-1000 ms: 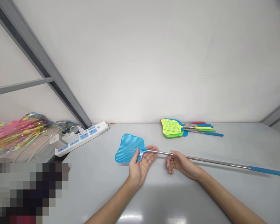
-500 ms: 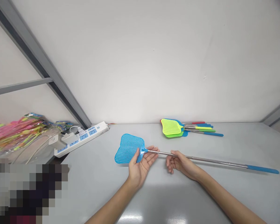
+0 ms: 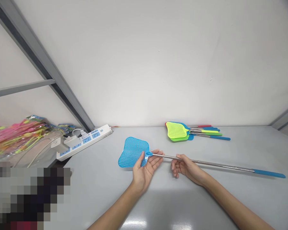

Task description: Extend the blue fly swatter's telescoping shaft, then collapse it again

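A blue fly swatter (image 3: 132, 152) lies across my two hands, its perforated head at the left and its long metal rod running right to a blue grip. My left hand (image 3: 144, 171) has its thumb on the lower edge of the head near the neck, with its fingers behind the rod's start. Farther along, my right hand (image 3: 184, 165) pinches the rod between thumb and index finger, the other fingers loosely curled. Behind them, several other fly swatters (image 3: 177, 131) in yellow, green, blue and red lie stacked against the wall, their rods short.
A white power strip (image 3: 86, 143) with plugs and cables stands at the table's left edge. Beyond it is a heap of colourful plastic-wrapped packages (image 3: 19, 134). The grey table (image 3: 98, 188) meets a white wall (image 3: 144, 70), and a grey metal frame post (image 3: 48, 67) slants at the left.
Both hands keep nearly the same hold on the blue fly swatter. Its blue grip end has shifted very slightly left; the rest looks the same.
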`<act>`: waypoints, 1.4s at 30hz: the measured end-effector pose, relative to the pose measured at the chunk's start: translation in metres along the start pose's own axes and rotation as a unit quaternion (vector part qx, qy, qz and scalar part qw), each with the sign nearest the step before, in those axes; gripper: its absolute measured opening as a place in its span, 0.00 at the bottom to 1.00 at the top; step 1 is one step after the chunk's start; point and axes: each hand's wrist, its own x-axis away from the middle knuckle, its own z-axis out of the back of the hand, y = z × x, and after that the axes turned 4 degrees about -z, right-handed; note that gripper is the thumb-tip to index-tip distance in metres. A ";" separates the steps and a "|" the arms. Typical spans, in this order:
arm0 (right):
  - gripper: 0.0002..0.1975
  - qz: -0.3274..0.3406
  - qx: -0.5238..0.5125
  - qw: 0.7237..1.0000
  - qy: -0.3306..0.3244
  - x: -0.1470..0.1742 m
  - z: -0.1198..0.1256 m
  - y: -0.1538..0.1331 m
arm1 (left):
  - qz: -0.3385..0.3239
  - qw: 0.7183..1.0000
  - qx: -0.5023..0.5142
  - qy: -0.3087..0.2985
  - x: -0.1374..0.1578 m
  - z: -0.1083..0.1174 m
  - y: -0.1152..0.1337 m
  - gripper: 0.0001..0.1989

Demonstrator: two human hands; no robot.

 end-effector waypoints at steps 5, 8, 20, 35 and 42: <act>0.23 -0.002 0.003 1.000 0.001 0.000 0.001 0.000 | 0.000 1.000 0.000 0.003 -0.001 0.001 0.000 0.21; 0.23 -0.002 0.003 1.000 0.001 0.000 0.001 0.000 | -0.002 1.000 -0.002 0.002 -0.001 0.002 -0.001 0.21; 0.24 0.001 0.013 1.000 0.005 0.000 0.000 -0.001 | -0.009 1.000 -0.005 0.001 -0.001 0.003 -0.001 0.21; 0.23 0.001 0.015 1.000 0.007 0.000 0.000 0.000 | -0.008 1.000 0.008 0.010 -0.001 0.001 -0.001 0.21; 0.23 0.002 0.009 1.000 0.010 -0.001 0.000 0.001 | -0.004 1.000 0.015 0.009 -0.001 0.001 0.000 0.21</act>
